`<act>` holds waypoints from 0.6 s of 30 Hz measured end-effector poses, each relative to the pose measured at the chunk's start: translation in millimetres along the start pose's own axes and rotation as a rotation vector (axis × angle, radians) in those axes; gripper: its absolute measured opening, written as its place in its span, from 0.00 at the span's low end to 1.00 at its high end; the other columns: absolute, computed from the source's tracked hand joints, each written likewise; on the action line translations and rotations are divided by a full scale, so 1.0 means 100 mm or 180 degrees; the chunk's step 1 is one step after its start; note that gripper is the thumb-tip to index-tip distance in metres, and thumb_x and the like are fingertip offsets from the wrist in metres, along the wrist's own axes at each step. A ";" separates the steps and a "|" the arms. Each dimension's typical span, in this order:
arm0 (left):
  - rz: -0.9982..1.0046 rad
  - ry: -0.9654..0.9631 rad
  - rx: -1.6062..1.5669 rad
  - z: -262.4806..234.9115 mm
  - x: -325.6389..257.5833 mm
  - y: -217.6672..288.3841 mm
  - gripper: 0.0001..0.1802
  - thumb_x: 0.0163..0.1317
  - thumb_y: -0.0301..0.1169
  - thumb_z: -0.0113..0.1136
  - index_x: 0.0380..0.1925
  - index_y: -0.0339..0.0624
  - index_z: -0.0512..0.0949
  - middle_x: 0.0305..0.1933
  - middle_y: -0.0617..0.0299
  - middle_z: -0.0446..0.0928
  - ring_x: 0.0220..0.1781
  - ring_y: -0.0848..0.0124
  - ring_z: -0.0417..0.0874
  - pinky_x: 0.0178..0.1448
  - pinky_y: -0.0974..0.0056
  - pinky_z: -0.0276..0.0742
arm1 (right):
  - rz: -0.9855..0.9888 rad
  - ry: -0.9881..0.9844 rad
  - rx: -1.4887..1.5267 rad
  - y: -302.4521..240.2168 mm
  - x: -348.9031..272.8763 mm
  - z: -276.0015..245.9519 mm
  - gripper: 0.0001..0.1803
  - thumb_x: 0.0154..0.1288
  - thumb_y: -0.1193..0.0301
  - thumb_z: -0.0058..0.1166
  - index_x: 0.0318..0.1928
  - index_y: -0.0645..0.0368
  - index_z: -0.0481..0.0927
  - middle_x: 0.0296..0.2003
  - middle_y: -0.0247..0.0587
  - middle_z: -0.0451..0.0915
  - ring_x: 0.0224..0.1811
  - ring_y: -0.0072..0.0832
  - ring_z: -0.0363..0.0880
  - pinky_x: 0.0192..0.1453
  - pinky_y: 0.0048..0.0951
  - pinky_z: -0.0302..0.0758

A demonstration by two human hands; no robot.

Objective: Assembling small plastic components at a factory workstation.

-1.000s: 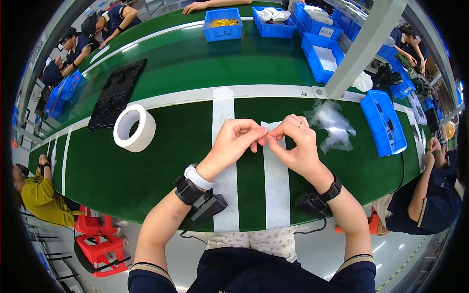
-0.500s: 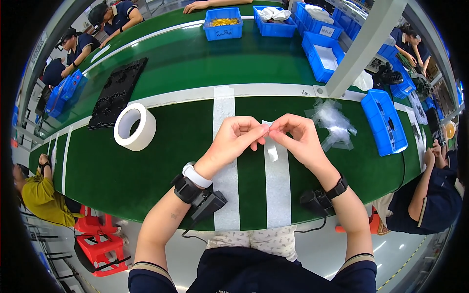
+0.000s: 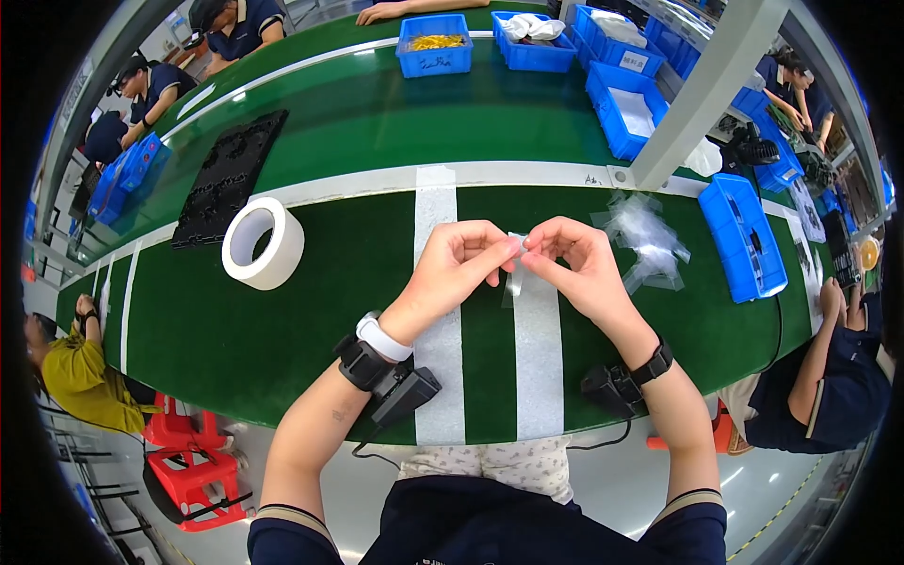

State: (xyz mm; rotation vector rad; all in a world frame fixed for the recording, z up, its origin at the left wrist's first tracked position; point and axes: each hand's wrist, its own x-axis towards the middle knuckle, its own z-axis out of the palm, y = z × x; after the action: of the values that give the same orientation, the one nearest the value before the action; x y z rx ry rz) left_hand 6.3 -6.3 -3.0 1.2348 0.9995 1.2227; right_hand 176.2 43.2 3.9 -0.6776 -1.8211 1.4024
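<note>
My left hand (image 3: 461, 262) and my right hand (image 3: 582, 268) meet over the bench, fingertips almost touching. Both pinch a small strip of clear plastic film (image 3: 513, 282), which hangs down between them. Its upper end is mostly hidden by the fingers. To the right of my right hand lies a loose pile of similar clear film pieces (image 3: 648, 235). A wide roll of white tape (image 3: 285, 256) rests on its side, left of my left hand.
A black moulded tray (image 3: 226, 179) lies at the back left. Blue bins (image 3: 744, 245) stand at the right and far side. A grey metal post (image 3: 711, 94) rises beyond the film pile. Co-workers sit around the green bench (image 3: 235, 348).
The film between my fingers has turned, looking clearer and less white than before. My hands stay close together in nearly the same place.
</note>
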 end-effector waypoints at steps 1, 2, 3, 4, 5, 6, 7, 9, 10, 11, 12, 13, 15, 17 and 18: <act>0.0023 -0.0006 0.0000 0.00 -0.01 0.01 0.08 0.59 0.31 0.54 0.28 0.37 0.77 0.25 0.63 0.75 0.23 0.81 0.71 0.29 0.77 0.67 | -0.0005 -0.0003 0.0006 0.00 0.00 0.00 0.05 0.53 0.75 0.56 0.31 0.62 0.75 0.26 0.28 0.75 0.27 0.13 0.68 0.33 0.16 0.65; 0.0024 -0.0001 0.0007 -0.01 -0.02 0.00 0.08 0.59 0.31 0.54 0.28 0.37 0.77 0.25 0.63 0.75 0.23 0.81 0.71 0.29 0.77 0.67 | 0.0059 -0.0065 0.0022 0.01 0.01 0.01 0.05 0.53 0.75 0.56 0.30 0.62 0.75 0.25 0.28 0.75 0.27 0.13 0.68 0.33 0.16 0.65; 0.0029 -0.0004 0.0056 -0.01 -0.02 -0.01 0.08 0.59 0.31 0.54 0.27 0.37 0.77 0.25 0.64 0.75 0.23 0.81 0.71 0.28 0.77 0.67 | 0.0123 -0.0128 0.0037 0.02 0.01 0.01 0.05 0.52 0.75 0.57 0.29 0.62 0.75 0.24 0.28 0.75 0.26 0.13 0.68 0.32 0.16 0.64; 0.0034 -0.0019 0.0092 0.00 -0.01 -0.02 0.08 0.59 0.31 0.54 0.27 0.37 0.77 0.24 0.64 0.75 0.22 0.82 0.71 0.28 0.77 0.67 | 0.0125 -0.0123 0.0031 0.04 0.00 0.01 0.05 0.52 0.75 0.57 0.29 0.62 0.75 0.24 0.28 0.75 0.26 0.13 0.68 0.32 0.16 0.64; 0.0037 -0.0024 0.0087 0.01 0.00 -0.03 0.08 0.59 0.31 0.54 0.27 0.37 0.77 0.24 0.64 0.75 0.22 0.82 0.71 0.28 0.77 0.67 | -0.0062 -0.0049 -0.0182 0.06 0.00 0.01 0.05 0.51 0.75 0.56 0.28 0.62 0.75 0.24 0.29 0.75 0.25 0.14 0.69 0.31 0.17 0.65; 0.0017 -0.0012 0.0114 0.02 0.00 -0.03 0.08 0.59 0.31 0.54 0.27 0.37 0.77 0.24 0.64 0.75 0.22 0.82 0.71 0.27 0.77 0.67 | -0.0250 0.0025 -0.0396 0.07 -0.01 0.01 0.05 0.50 0.76 0.56 0.28 0.62 0.74 0.23 0.30 0.74 0.25 0.16 0.69 0.31 0.17 0.65; -0.0003 0.0008 0.0145 0.02 0.00 -0.02 0.08 0.59 0.31 0.54 0.27 0.37 0.77 0.24 0.64 0.75 0.22 0.82 0.71 0.26 0.77 0.67 | -0.0250 0.0020 -0.0396 0.05 -0.01 0.03 0.05 0.50 0.76 0.56 0.28 0.62 0.74 0.23 0.30 0.74 0.25 0.16 0.69 0.31 0.17 0.65; 0.0005 0.0034 0.0145 0.03 0.00 -0.01 0.08 0.59 0.31 0.54 0.27 0.37 0.77 0.24 0.63 0.75 0.21 0.82 0.71 0.26 0.77 0.67 | -0.0694 0.0230 -0.0873 -0.01 -0.02 0.05 0.05 0.49 0.77 0.56 0.27 0.62 0.74 0.22 0.32 0.74 0.24 0.18 0.69 0.30 0.19 0.66; 0.0008 0.0051 0.0149 0.04 0.00 -0.01 0.08 0.59 0.31 0.54 0.26 0.37 0.77 0.23 0.63 0.75 0.21 0.82 0.70 0.25 0.77 0.67 | -0.0693 0.0232 -0.0870 -0.02 -0.02 0.06 0.05 0.49 0.77 0.56 0.27 0.62 0.74 0.22 0.32 0.74 0.24 0.18 0.69 0.30 0.19 0.66; 0.0004 0.0049 0.0151 0.04 -0.01 -0.01 0.08 0.59 0.31 0.54 0.26 0.37 0.77 0.23 0.63 0.75 0.21 0.82 0.70 0.25 0.77 0.67 | -0.0800 0.0278 -0.0916 -0.03 -0.02 0.07 0.05 0.48 0.77 0.56 0.27 0.62 0.74 0.22 0.33 0.73 0.23 0.19 0.69 0.29 0.20 0.66; 0.0019 0.0090 0.0073 0.05 -0.01 -0.01 0.10 0.58 0.31 0.54 0.25 0.36 0.76 0.23 0.64 0.75 0.21 0.82 0.71 0.25 0.78 0.67 | -0.0907 0.0324 -0.0962 -0.03 -0.03 0.08 0.05 0.48 0.77 0.56 0.27 0.62 0.73 0.21 0.34 0.73 0.23 0.21 0.70 0.29 0.21 0.66; 0.0035 0.0132 -0.0003 0.05 -0.01 -0.01 0.11 0.58 0.32 0.55 0.24 0.35 0.76 0.22 0.64 0.75 0.21 0.83 0.72 0.25 0.78 0.68 | -0.0908 0.0328 -0.0960 -0.03 -0.03 0.08 0.05 0.48 0.77 0.56 0.27 0.62 0.73 0.21 0.34 0.73 0.23 0.21 0.70 0.29 0.21 0.66; 0.0007 0.0164 -0.0031 0.07 -0.02 -0.01 0.11 0.58 0.32 0.55 0.24 0.35 0.76 0.22 0.64 0.76 0.21 0.83 0.72 0.25 0.78 0.68 | -0.1117 0.0355 -0.1253 -0.01 -0.02 0.08 0.06 0.47 0.78 0.57 0.26 0.62 0.73 0.21 0.35 0.73 0.23 0.23 0.70 0.29 0.22 0.66; -0.0014 0.0202 -0.0065 0.09 -0.03 -0.01 0.11 0.58 0.32 0.55 0.24 0.35 0.76 0.22 0.64 0.76 0.21 0.83 0.72 0.25 0.78 0.68 | -0.1186 0.0373 -0.1305 0.00 -0.03 0.08 0.06 0.46 0.78 0.57 0.26 0.62 0.73 0.21 0.35 0.73 0.23 0.24 0.69 0.29 0.23 0.67; -0.0030 0.0224 -0.0030 0.10 -0.04 0.00 0.10 0.58 0.31 0.54 0.25 0.36 0.76 0.22 0.64 0.75 0.20 0.83 0.70 0.24 0.78 0.67 | -0.1251 0.0392 -0.1356 0.00 -0.03 0.07 0.06 0.46 0.78 0.57 0.26 0.62 0.73 0.22 0.36 0.73 0.23 0.25 0.69 0.29 0.23 0.67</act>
State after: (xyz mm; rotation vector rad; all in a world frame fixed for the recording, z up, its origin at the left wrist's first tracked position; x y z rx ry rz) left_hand 15.8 -11.2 -2.5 1.1854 1.0485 1.2697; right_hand 172.1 36.6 1.8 -0.5567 -2.0361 0.7104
